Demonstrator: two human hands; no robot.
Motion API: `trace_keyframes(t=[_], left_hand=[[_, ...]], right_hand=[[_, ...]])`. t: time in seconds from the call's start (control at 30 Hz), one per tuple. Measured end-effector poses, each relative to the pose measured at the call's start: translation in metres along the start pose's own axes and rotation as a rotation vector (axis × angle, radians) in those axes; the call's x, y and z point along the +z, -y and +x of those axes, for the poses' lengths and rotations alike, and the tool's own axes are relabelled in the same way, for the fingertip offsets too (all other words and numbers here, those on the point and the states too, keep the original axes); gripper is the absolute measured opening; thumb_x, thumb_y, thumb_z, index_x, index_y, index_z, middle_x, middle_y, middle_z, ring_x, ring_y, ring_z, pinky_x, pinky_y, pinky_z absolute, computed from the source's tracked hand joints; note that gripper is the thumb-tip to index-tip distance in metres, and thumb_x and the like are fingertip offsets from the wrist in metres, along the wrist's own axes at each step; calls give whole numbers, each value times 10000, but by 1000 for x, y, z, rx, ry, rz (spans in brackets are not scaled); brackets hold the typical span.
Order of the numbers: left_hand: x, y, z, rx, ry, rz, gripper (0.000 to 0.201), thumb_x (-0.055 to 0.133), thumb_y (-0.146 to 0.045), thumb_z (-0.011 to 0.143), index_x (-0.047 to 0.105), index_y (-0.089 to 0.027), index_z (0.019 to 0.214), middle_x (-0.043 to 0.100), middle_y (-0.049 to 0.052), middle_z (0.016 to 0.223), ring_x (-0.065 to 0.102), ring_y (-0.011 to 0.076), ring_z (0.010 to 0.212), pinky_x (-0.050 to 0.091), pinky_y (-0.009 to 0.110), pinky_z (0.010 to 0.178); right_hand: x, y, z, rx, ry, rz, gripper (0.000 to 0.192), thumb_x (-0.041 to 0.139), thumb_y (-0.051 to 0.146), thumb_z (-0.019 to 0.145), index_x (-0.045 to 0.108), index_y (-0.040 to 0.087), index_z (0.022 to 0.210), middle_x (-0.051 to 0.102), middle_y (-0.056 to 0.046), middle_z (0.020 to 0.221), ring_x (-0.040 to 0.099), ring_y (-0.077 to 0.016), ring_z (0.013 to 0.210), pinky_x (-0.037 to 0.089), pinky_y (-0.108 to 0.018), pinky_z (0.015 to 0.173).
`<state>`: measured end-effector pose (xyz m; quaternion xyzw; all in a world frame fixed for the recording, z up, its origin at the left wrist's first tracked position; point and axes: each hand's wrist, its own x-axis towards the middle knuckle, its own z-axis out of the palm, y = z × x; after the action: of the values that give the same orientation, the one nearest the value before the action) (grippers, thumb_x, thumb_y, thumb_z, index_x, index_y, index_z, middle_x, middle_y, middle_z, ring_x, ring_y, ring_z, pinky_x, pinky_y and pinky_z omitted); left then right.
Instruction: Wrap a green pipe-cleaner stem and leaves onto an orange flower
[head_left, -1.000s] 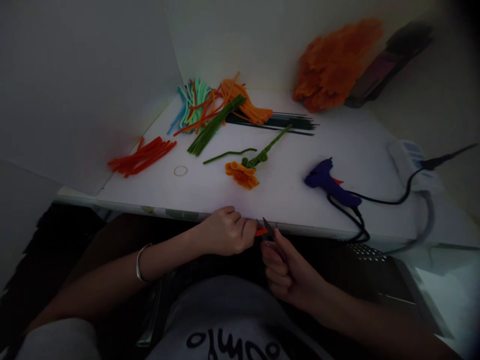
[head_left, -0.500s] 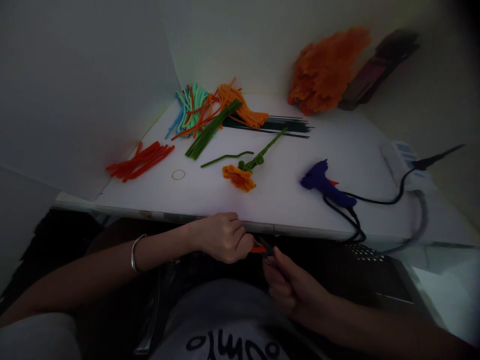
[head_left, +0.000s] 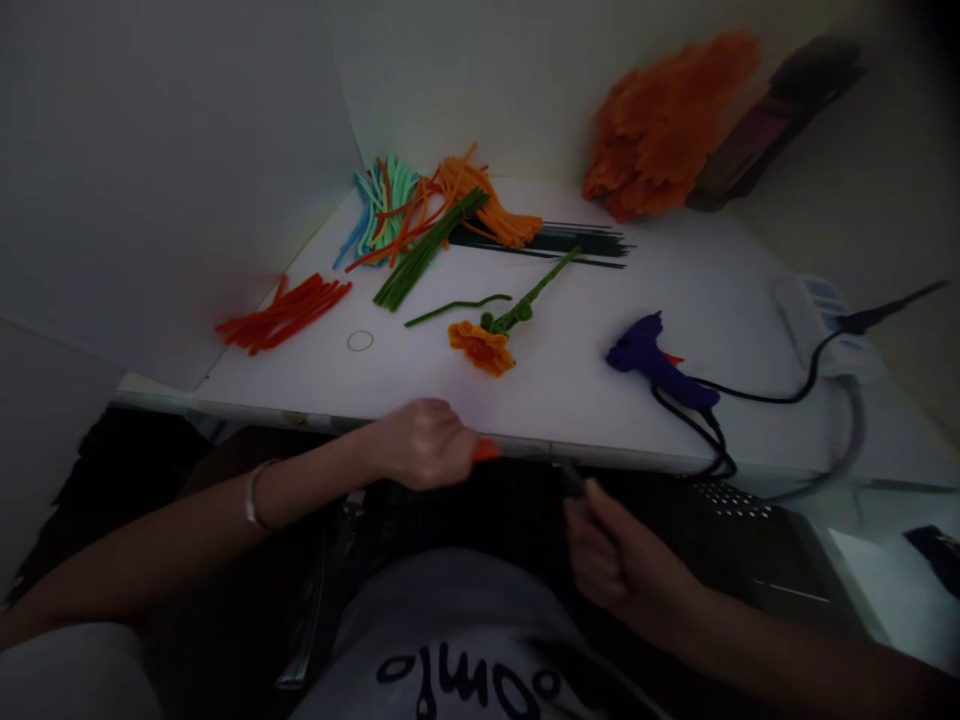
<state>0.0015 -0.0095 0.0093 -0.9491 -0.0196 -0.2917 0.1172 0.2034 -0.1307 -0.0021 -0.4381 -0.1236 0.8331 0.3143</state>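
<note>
1. Our left hand sits just below the near edge of the white surface, fist closed around a short orange piece; only its tip pokes out past the fingers.
2. Our right hand is lower and to the right, well apart from the left, over our dark lap. Fingers are curled around a small dark tool whose end sticks up toward the surface edge. Motion blur: we cannot tell what the tool is, or whether its blades are apart or together.
3. Bracelet on the left wrist.
4. On the surface, nearest the hands: a finished orange flower on a twisted green stem, with a loose green stem piece just beside it.
5. Left of that: a small ring, then a bundle of red-orange stems near the white side panel.
6. Far side: mixed pile of teal, orange and green stems touching a bunch of thin dark wires.
7. Right side: purple glue gun lying on the surface, black cord running to a power strip.
8. Back right: heap of orange fluffy material leaning against the wall, with a dark flat object just beside it.
</note>
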Motion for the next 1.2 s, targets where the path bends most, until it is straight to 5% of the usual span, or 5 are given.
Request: trace_keyframes(t=[0.23, 0.6, 0.8, 1.0, 1.2], left_hand=[[-2, 2, -3, -370, 97, -88, 314, 301, -181, 891, 458, -153, 621, 491, -15, 440, 461, 105, 399, 394, 221, 428], [-5, -19, 6, -1036, 302, -1417, 385, 280, -348, 931, 482, -132, 684, 559, -7, 534, 517, 59, 425, 435, 148, 436], [-25, -6, 6, -1095, 334, -1350, 361, 305, -391, 918, 543, -130, 845, 599, 6, 566, 542, 76, 445, 444, 166, 458], [-64, 58, 0, -1276, -147, -1059, 401, 327, -417, 903, 559, -119, 770, 635, 54, 547, 567, 129, 403, 438, 231, 440], [-34, 125, -20, -1381, -94, -452, 466, 194, -415, 929, 544, -123, 833, 613, 68, 603, 596, 154, 509, 451, 271, 522]], right_hand=[[-30, 47, 1, -348, -95, -130, 486, 464, 624, 773, 448, 182, 572, 127, 87, 440, 109, -49, 375, 155, -204, 373], [23, 59, 39, -689, -133, -969, 222, 627, 382, 740, 620, 182, 833, 300, 52, 543, 268, -78, 505, 217, -220, 477], [17, 72, 42, -794, -236, -1132, 231, 573, 408, 774, 586, 178, 754, 352, 45, 543, 297, -85, 502, 239, -226, 478], [-14, 108, 45, -839, -487, -1314, 231, 558, 410, 783, 605, 185, 759, 395, 25, 565, 338, -104, 527, 259, -235, 488], [-17, 118, 56, -836, -469, -1390, 235, 521, 392, 804, 613, 180, 762, 414, 23, 546, 355, -106, 521, 276, -235, 498]])
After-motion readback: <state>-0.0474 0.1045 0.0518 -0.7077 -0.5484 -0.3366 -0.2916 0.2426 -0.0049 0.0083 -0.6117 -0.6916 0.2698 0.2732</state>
